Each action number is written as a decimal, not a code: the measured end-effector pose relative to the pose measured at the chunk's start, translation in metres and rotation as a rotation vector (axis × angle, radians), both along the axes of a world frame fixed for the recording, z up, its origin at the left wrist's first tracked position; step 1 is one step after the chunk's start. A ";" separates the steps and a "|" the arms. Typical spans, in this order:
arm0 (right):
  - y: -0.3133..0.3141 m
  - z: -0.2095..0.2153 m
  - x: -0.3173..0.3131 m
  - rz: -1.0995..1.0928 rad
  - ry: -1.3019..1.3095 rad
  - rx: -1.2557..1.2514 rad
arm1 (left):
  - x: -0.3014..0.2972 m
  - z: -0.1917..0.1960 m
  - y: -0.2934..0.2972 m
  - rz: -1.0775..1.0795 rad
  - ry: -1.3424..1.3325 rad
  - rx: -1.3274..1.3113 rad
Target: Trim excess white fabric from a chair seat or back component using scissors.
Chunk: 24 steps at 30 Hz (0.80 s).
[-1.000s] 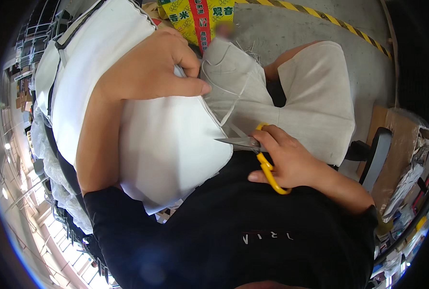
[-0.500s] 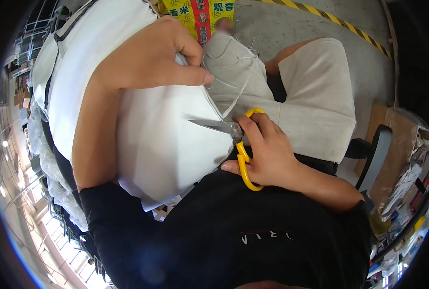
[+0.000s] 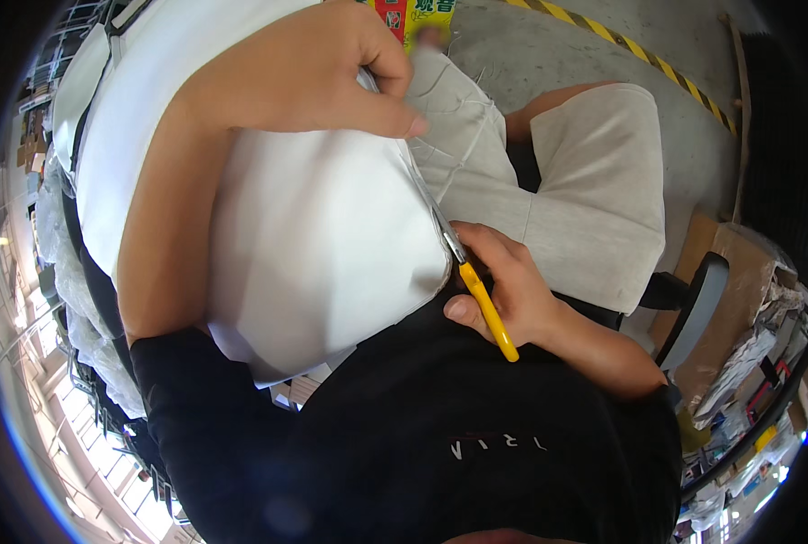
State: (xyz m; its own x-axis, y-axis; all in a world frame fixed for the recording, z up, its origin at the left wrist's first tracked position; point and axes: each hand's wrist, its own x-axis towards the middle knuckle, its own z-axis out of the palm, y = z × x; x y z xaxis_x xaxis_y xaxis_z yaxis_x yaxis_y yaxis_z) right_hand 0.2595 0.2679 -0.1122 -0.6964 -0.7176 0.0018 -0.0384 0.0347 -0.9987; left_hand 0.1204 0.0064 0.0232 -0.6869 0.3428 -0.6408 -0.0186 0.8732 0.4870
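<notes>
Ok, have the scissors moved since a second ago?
Yes. Judged against the chair armrest, the scissors have shifted up the picture and slightly left, turning to point upward along the edge of the white sheet.

White letters point(image 3: 511, 442) stood on black shirt point(image 3: 422, 494), lower centre of frame; dark characters point(image 3: 433, 6) on yellow-and-red bag point(image 3: 416, 27), cut at top edge.

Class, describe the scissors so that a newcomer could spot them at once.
Find the large white material left of centre. Follow its right edge to the right hand, which holds the scissors. Their bright yellow handle sets them apart from the white material, black shirt and pale shorts.
</notes>
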 end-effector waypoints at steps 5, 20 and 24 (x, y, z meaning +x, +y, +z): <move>0.002 -0.001 0.001 0.024 -0.096 -0.009 | -0.010 0.007 0.002 -0.215 0.118 0.245; 0.007 -0.008 0.007 -0.061 0.011 0.042 | -0.010 0.011 0.008 -0.191 0.064 0.291; 0.004 -0.008 0.009 -0.069 -0.033 0.001 | -0.017 0.002 -0.006 -0.214 0.008 0.301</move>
State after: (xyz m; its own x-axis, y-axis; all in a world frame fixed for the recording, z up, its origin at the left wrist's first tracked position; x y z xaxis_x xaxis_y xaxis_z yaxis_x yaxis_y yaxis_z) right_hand 0.2688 0.2715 -0.1201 -0.7436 -0.6683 -0.0226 -0.0032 0.0373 -0.9993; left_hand 0.1037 0.0000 0.0251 -0.5836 0.6518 -0.4843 0.1543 0.6745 0.7219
